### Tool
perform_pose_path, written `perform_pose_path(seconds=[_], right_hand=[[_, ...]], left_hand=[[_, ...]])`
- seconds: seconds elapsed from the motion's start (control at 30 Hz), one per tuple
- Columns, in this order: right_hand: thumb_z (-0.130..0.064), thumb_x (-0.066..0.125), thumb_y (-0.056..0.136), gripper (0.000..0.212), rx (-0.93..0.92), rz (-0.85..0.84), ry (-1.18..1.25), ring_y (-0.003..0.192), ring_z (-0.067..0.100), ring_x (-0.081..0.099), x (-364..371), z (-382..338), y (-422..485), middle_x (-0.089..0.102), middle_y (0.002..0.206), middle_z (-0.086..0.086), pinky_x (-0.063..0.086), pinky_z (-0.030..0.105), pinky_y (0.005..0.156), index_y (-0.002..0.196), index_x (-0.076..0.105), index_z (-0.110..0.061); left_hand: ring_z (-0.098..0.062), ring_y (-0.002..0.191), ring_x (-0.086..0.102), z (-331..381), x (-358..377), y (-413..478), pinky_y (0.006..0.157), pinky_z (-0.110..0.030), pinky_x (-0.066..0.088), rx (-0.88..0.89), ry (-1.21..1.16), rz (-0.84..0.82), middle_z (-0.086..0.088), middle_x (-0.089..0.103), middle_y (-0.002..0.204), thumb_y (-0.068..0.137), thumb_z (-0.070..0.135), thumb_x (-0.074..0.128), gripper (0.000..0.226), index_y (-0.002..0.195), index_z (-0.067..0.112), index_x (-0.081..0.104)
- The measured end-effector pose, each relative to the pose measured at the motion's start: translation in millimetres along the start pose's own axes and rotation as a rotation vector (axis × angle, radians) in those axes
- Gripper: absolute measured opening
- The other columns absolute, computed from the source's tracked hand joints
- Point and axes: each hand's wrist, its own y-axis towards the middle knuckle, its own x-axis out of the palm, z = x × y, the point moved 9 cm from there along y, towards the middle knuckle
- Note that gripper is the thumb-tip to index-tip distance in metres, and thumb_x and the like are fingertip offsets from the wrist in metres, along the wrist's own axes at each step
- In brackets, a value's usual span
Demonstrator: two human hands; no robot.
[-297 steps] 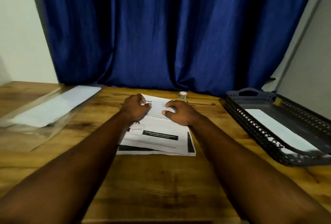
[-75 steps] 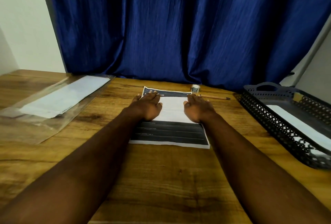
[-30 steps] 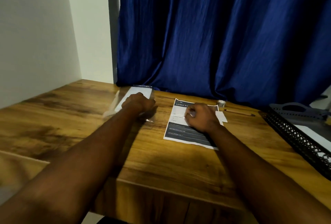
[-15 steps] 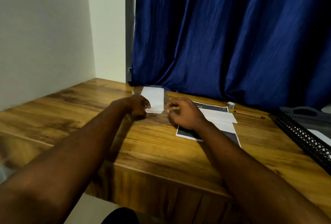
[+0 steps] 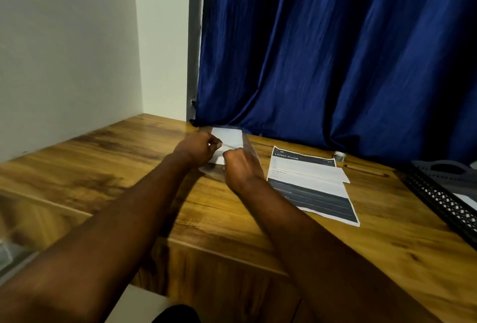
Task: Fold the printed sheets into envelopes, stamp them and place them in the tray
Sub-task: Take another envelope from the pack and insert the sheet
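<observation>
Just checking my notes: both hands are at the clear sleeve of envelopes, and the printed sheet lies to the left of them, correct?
Not quite. The head view shows the printed sheet lying to the right of the hands, not the left. The rest holds: the left hand and right hand are both at the clear sleeve of envelopes.

Wooden desk (image 5: 103, 167), pale wall (image 5: 64, 51) at left, deep blue curtain (image 5: 335, 51) behind
</observation>
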Motion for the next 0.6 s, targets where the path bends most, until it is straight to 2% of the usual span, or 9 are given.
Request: perform_pose_path(seconds=[0.1, 0.27, 0.43, 0.6], right_hand=[[-0.016, 0.062, 0.103, 0.029, 0.055, -0.044, -0.068, 0.119, 0.026, 0.066, 7.8, 2.1, 7.1, 0.07, 0.129, 0.01, 0.053, 0.037, 0.095, 0.131, 0.068, -0.015], [-0.023, 0.055, 0.106, 0.03, 0.081, -0.085, -0.087, 0.123, 0.026, 0.064, 18.4, 3.3, 13.2, 0.068, 0.133, 0.008, 0.052, 0.037, 0.098, 0.133, 0.066, -0.016], [-0.016, 0.062, 0.1, 0.035, 0.046, -0.103, -0.044, 0.126, 0.029, 0.061, 25.5, 3.1, 17.7, 0.057, 0.145, 0.01, 0.052, 0.041, 0.102, 0.135, 0.067, -0.014], [-0.024, 0.059, 0.099, 0.043, 0.018, -0.171, 0.058, 0.125, 0.034, 0.06, 37.3, 12.2, 16.8, 0.063, 0.139, 0.015, 0.05, 0.043, 0.102, 0.14, 0.054, -0.014]], left_hand=[[-0.021, 0.11, 0.067, 0.9, -6.0, 1.5, 0.1, -0.043, 0.054, 0.005, -0.016, 0.041, -0.004, 0.074, 0.126, 0.105, 0.037, 0.059, 0.033, 0.126, 0.017, 0.074], [-0.021, 0.109, 0.067, 0.9, -5.7, 0.9, 0.098, -0.041, 0.055, 0.003, -0.002, 0.022, -0.004, 0.073, 0.128, 0.105, 0.039, 0.058, 0.035, 0.129, 0.018, 0.073], [-0.019, 0.104, 0.067, 4.2, -4.5, -1.6, 0.093, -0.042, 0.056, 0.013, 0.045, 0.035, -0.003, 0.074, 0.125, 0.105, 0.042, 0.057, 0.035, 0.127, 0.02, 0.074], [-0.021, 0.104, 0.067, 4.0, -4.5, -1.4, 0.093, -0.045, 0.057, 0.012, 0.064, 0.048, -0.003, 0.074, 0.124, 0.105, 0.046, 0.055, 0.036, 0.124, 0.023, 0.074]])
